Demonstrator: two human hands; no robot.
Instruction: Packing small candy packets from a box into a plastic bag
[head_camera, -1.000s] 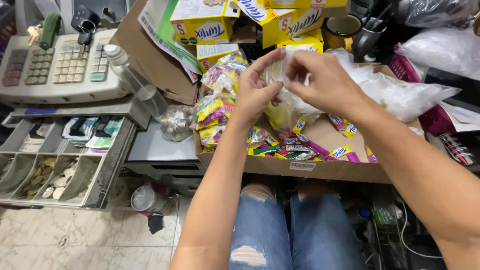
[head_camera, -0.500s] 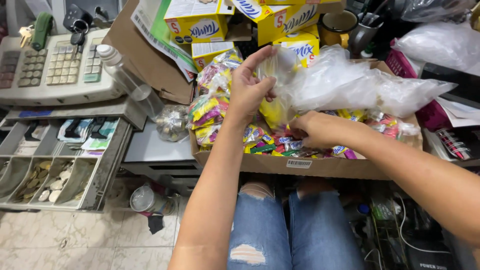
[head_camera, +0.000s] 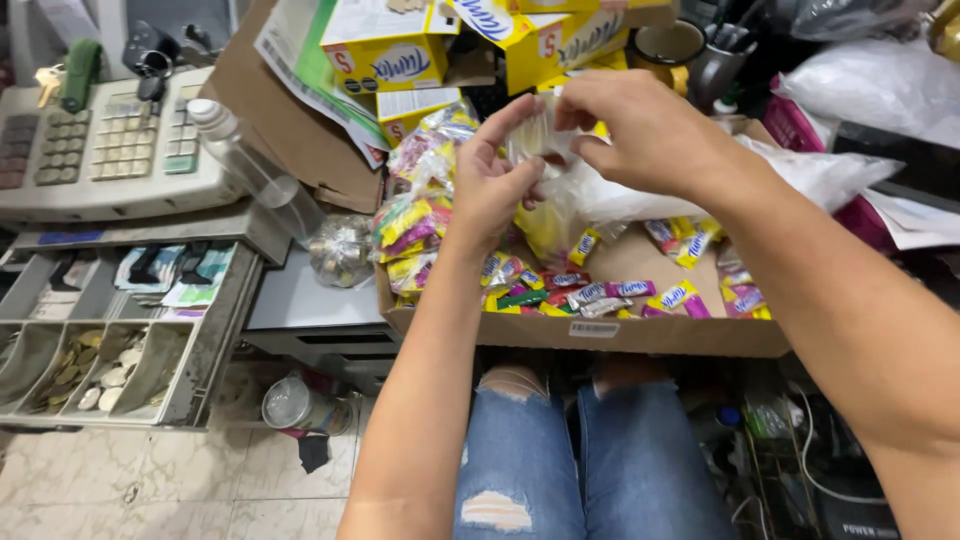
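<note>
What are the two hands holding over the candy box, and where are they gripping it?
Both the left hand and right hand pinch a clear plastic bag by its upper edge, fingertips on the opening.

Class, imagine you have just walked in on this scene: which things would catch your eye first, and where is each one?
First, at top centre, the left hand and right hand pinch a clear plastic bag between them. Just beneath lies an open cardboard box strewn with brightly coloured wrapped candies. To the left sits a grey cash register, its open drawer showing coins and folded notes.
</note>
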